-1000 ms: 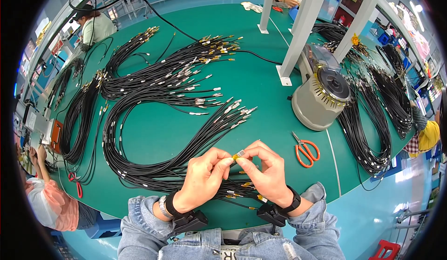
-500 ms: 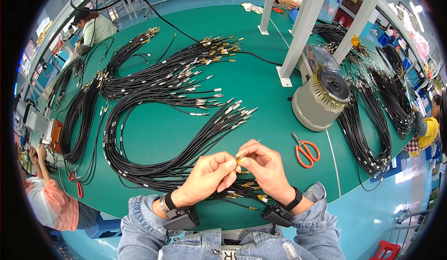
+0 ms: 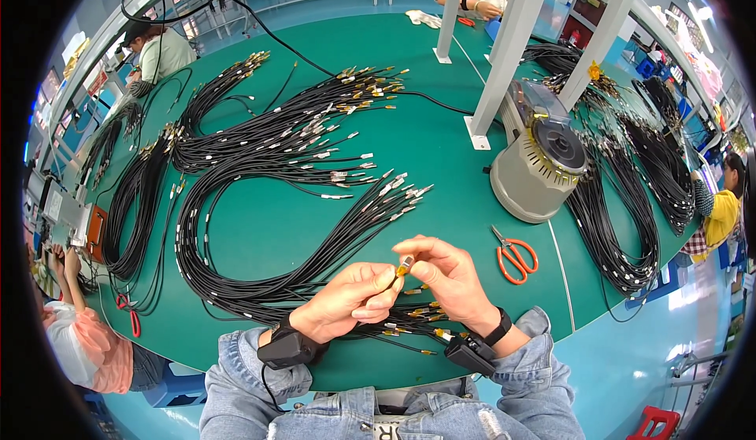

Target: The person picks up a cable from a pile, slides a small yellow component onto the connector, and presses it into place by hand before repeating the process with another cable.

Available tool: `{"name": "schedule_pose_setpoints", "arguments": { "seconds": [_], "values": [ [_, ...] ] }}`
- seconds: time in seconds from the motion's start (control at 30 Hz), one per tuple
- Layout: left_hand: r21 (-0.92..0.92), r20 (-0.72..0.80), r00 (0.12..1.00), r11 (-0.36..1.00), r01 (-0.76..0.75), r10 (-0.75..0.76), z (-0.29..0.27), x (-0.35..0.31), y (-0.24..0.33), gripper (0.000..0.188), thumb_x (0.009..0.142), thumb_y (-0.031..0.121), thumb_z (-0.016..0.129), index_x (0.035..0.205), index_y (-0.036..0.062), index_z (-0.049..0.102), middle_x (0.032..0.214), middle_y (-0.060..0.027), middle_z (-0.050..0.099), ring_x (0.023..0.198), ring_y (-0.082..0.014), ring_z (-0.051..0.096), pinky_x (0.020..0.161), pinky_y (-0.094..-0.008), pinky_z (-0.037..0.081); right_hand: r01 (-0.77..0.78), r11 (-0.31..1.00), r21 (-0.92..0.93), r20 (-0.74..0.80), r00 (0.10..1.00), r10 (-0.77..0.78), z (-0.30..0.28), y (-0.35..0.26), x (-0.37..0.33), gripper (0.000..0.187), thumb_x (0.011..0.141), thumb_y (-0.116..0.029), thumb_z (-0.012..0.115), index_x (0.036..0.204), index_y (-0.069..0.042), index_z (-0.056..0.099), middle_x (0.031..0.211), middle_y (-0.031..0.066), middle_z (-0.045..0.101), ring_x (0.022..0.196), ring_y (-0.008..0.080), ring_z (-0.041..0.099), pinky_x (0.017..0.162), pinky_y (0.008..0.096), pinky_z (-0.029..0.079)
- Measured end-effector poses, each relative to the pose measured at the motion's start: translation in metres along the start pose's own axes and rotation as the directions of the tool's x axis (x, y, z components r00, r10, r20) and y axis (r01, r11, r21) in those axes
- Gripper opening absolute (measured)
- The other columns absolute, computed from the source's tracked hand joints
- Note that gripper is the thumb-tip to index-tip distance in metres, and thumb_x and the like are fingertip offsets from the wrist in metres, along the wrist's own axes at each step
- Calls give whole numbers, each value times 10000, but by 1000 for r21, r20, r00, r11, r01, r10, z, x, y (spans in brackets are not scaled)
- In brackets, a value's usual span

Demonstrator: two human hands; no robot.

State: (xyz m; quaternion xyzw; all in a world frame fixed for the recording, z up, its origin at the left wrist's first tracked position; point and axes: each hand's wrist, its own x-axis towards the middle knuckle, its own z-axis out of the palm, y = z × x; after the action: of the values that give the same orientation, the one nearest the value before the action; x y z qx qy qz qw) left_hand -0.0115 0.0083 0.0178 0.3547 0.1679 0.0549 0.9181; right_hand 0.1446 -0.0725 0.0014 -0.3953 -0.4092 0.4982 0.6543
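Observation:
In front of my chest, my left hand (image 3: 346, 298) pinches a thin black cable close to its end. The cable's yellow-and-silver connector (image 3: 404, 267) sticks up past those fingers. My right hand (image 3: 455, 284) has thumb and forefinger closed around the connector's tip. Below my hands lies a bundle of black cables (image 3: 224, 279), curving round from the left, with yellow and white tagged ends. Orange-handled scissors (image 3: 516, 260) rest to the right of my right hand.
A round grey machine (image 3: 535, 176) stands right of centre beside grey metal posts (image 3: 516, 54). More cable bundles (image 3: 622, 204) lie at the right. Red-handled scissors (image 3: 130, 314) are at the left edge of the green table (image 3: 441, 172). Several people work around it.
My left wrist has turned, and the left fingers now sit lower on the cable. My right fingers have opened a little, so more of the connector shows.

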Motion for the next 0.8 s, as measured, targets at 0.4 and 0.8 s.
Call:
{"name": "schedule_pose_setpoints", "arguments": {
  "seconds": [0.4, 0.8],
  "values": [
    [167, -133, 981, 979, -117, 140, 4, 4, -5, 235, 924, 252, 490, 804, 51, 513, 537, 18, 465, 396, -24, 314, 385, -173, 252, 90, 996, 4, 120, 989, -89, -13, 11, 2, 97, 857, -36, 552, 920, 12, 609, 919, 56, 510, 814, 125, 510, 755, 255, 427],
    [883, -16, 867, 413, -222, 498, -10, 16, -28, 138, 842, 151, 586, 825, 20, 624, 653, -59, 608, 575, -154, 536, 553, -262, 428, 90, 915, -393, -222, 956, -189, -46, -48, 2, 143, 848, -86, 565, 952, -3, 620, 899, 27, 597, 833, 84, 536, 751, 236, 435]
  ]
}}
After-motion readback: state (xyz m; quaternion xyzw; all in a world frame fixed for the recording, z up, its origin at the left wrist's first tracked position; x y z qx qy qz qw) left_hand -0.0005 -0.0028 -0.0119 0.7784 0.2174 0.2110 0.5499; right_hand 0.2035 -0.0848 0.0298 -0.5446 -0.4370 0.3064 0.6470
